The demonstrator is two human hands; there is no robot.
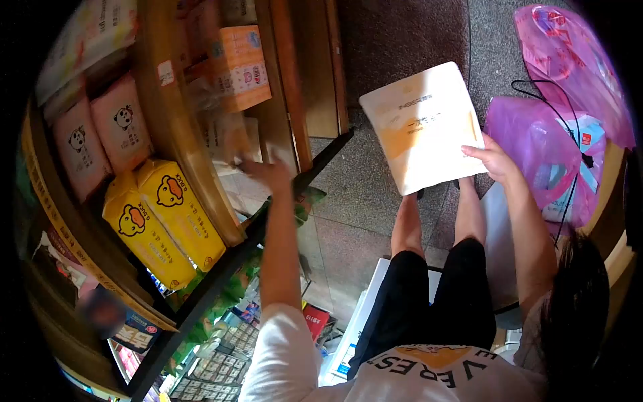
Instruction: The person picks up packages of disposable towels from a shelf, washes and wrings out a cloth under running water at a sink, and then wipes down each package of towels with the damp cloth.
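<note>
My right hand (494, 159) grips the lower right edge of a flat white package (429, 124) with orange-yellow patches and dark print, thumb on top. The package is held out above the floor, and bright light falls across its middle. At the wooden shelf, my left hand (269, 173) is smeared by motion, so its grip is unclear. Closest to it is a pale, partly transparent package (238, 137) inside the shelf. Just above stands an orange box (246, 67) with a small pink picture on its side.
Yellow duck-printed packs (164, 221) and pink panda-printed packs (122, 124) fill the shelf at left. Purple plastic bags (529, 134) and a black cable (576, 134) lie at right. Below the shelf is a rack of small items (218, 362). A white box (362, 315) is by my legs.
</note>
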